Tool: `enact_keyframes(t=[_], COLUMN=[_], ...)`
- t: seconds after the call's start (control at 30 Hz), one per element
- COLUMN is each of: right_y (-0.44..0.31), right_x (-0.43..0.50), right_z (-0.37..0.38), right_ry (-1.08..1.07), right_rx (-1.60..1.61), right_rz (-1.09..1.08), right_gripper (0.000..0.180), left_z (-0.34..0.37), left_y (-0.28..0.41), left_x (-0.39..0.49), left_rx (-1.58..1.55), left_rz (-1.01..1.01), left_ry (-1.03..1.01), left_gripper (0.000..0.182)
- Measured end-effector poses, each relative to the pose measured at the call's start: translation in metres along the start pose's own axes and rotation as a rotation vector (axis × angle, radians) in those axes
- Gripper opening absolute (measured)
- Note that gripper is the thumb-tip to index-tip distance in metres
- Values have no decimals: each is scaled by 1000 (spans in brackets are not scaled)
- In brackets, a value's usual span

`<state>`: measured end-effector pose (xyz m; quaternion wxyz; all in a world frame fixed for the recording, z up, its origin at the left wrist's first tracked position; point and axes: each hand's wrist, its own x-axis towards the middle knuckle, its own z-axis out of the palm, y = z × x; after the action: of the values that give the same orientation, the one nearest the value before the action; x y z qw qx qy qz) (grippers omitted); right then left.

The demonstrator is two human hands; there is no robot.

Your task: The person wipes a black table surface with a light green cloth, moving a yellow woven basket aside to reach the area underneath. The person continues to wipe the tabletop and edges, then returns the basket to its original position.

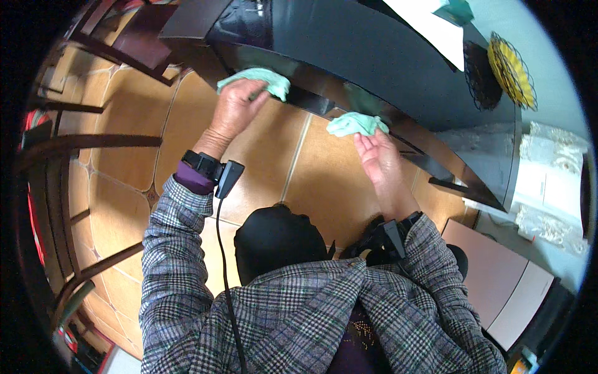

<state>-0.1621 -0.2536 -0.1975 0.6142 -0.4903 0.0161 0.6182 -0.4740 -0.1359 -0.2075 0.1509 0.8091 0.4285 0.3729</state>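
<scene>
My left hand (238, 105) grips a light green cloth (261, 77), which lies against the front of a dark glossy cabinet (336, 51), towards its left end. A second light green cloth (356, 124) is pinched in the fingers of my right hand (379, 152), close to the same front, farther right. The right palm is partly turned up. Both wrists carry black straps with small devices, and a cable runs down from the left one. Whether the cloths press on the cabinet front cannot be told.
Dark wooden chairs (112, 140) stand on the tiled floor (252, 187) at the left. On the cabinet top are a white sheet (434, 32) and a black wire basket (483, 77), beside a yellow one (511, 70). A pale pinkish box-like unit (488, 271) stands at the lower right.
</scene>
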Motion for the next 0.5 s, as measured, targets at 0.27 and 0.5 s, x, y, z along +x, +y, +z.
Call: enact_keyframes(t=[0.27, 0.5], right_y=[-3, -81], right_x=[-1, -47], right_z=[37, -3], right_ry=[-257, -476], right_rx=[27, -95], right_rz=[93, -99], right_gripper=[23, 29], left_z=[18, 31], left_y=[40, 75], left_x=[11, 32], left_rx=[-139, -254], left_rz=[3, 266], left_ry=[176, 127], left_gripper=[23, 21])
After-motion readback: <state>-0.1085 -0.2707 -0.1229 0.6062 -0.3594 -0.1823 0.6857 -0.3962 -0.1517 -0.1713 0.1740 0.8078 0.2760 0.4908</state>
